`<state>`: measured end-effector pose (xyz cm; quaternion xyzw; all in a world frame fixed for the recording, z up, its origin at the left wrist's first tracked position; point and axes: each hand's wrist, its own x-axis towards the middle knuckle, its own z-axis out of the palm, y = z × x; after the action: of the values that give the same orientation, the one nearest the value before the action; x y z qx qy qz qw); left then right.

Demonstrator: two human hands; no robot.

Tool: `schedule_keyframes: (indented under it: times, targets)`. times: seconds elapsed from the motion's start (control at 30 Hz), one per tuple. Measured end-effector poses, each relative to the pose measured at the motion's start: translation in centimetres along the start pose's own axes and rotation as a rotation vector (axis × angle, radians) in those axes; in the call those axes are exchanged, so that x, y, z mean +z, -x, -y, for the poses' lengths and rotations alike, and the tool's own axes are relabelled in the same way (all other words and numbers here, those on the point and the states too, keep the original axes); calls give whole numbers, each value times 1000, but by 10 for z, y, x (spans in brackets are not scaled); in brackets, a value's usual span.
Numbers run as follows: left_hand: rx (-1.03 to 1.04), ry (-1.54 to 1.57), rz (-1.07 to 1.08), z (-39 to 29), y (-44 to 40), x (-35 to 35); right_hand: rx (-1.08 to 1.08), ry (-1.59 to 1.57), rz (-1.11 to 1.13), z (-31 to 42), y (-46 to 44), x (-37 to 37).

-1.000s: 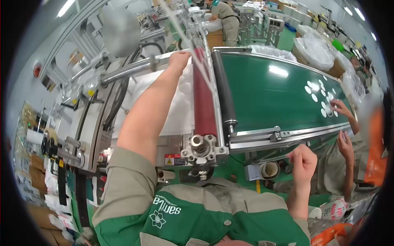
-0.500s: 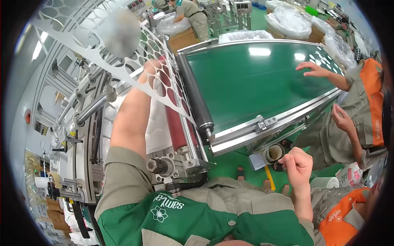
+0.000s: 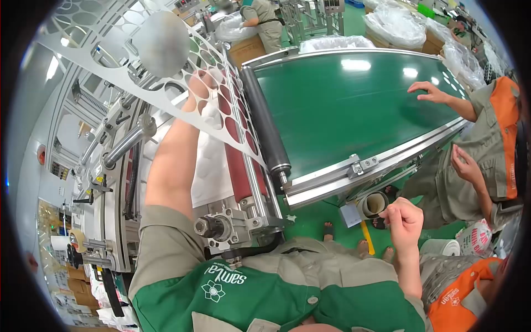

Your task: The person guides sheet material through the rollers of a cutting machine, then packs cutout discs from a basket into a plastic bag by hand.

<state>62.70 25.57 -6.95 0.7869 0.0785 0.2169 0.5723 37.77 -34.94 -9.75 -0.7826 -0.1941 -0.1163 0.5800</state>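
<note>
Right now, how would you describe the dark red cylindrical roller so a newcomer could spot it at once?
Find the wide green conveyor belt, then the long black roller at its left end. Left of that, beyond a silver metal bar, lies the dark red cylindrical roller, set apart from the black one by its colour.

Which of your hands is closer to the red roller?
Left: the left hand is near the far end of the red roller; the right hand is farther away, to its right.
</note>
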Motion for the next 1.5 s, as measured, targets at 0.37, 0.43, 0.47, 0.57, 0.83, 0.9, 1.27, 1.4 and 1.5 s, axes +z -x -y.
schedule_keyframes:
  times: [0.37,0.43,0.47,0.57,0.83,0.9,1.27,1.4,1.5]
  targets:
    - [-137,314,335,-46,46,31,55,-3,31,-5,1,0]
    - [-88,242,403,-24,21,18,67,-2,34,-4,1,-1]
    - [-50,179,442,-2,-2,6,107,-27,27,-3,2,-1]
    - [-24,93,547,-5,-2,3,119,-48,17,-8,2,-2]
    - [-90,-194,458,-39,17,39,122,-31,26,-10,1,0]
    - [-31,-139,457,-29,12,35,126,-36,21,-13,2,0]
    - [329,-416,316,-9,10,-7,156,-61,27,-28,2,10]
    - [111,-275,404,4,-1,6,154,-96,29,-28,0,16]
    - [61,-395,385,-27,17,32,175,-76,26,-26,-1,14]
